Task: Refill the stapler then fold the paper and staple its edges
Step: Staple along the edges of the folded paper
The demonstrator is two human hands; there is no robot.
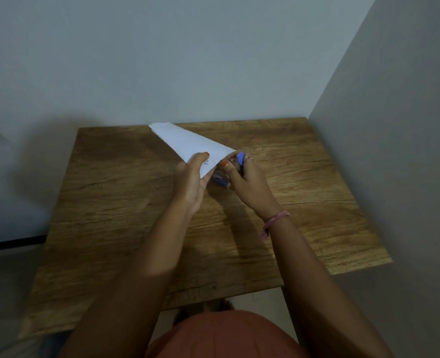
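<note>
A white paper, a blue stapler and a pink wristband show against the brown wood-grain worktop.

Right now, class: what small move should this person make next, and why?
Probably squeeze the stapler shut. The right hand grips it at the folded paper's near edge, and the left hand pinches that edge beside it, so it looks placed for stapling.

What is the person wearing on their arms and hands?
Both arms are bare, with no sleeves. The right wrist has a thin pink bracelet. A small ring sits on a finger of the right hand. Orange polish covers the nails of the left hand.
</note>
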